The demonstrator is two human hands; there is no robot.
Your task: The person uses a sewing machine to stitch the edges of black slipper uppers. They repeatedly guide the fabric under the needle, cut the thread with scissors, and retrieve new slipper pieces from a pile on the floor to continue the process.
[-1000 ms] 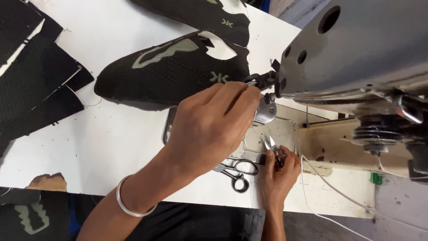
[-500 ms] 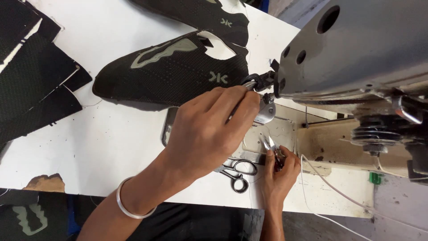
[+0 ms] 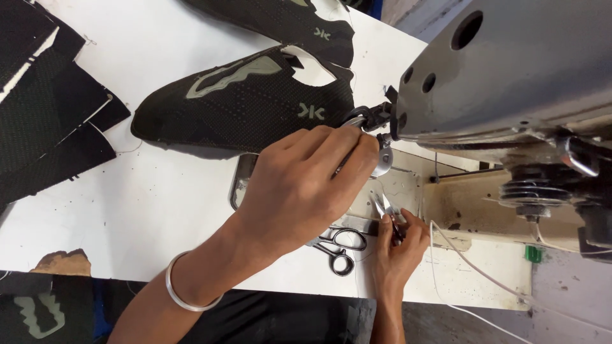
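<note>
Hands at sewing machine (image 3: 510, 83) head, barely shifted over the last second.

Left hand (image 3: 306, 185) still pinched narrow at the needle-bar parts (image 3: 373, 121) on the machine's front; right hand (image 3: 395, 245) below, gripping small snips (image 3: 382, 207). Black shoe upper (image 3: 248, 105) left of the machine, scissors (image 3: 338, 245) just beside the right hand.

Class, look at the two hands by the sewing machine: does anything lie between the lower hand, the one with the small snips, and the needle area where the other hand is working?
Nothing visible stands between them. The right hand holds small snips just below the left hand, whose fingertips pinch at the needle area. The scissors lie flat on the table, off to the side.
</note>
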